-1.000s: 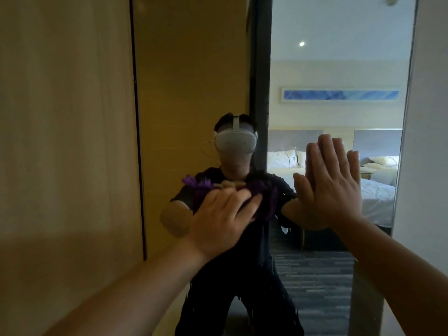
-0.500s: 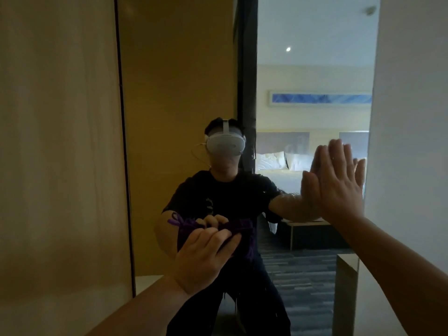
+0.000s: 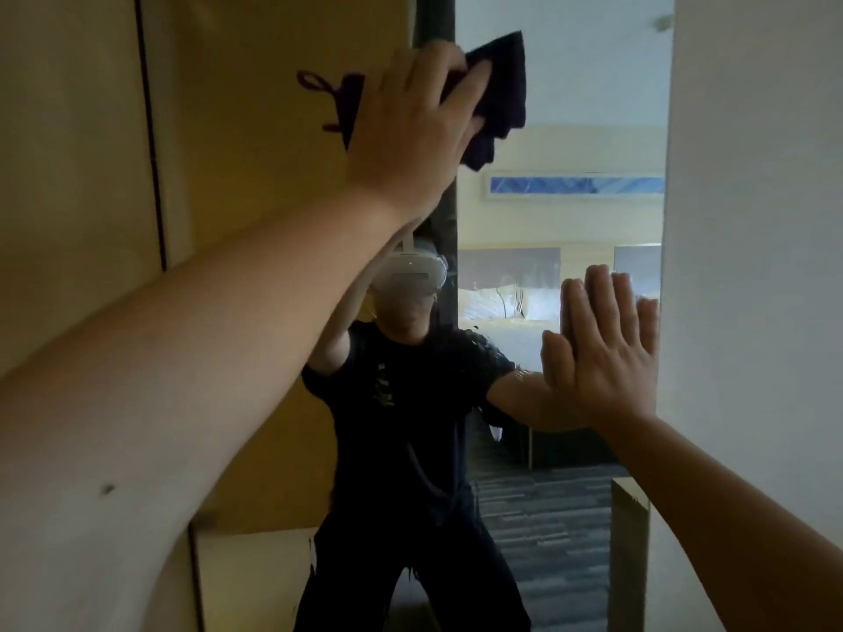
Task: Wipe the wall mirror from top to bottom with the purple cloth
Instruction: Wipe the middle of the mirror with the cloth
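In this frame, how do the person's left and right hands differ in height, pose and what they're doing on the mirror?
The left hand is raised near the top of the mirror; the right hand sits lower, near its right edge. The left hand presses the purple cloth to the glass; the right hand holds nothing. The left hand's fingers curl over the cloth; the right hand's fingers point straight up, palm flat. Both rest against the mirror.

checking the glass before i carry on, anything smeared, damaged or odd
Faint streaks mark the mirror beside the right hand, which lies flat on the glass and may leave prints. No cracks show. The left hand presses the purple cloth up high.
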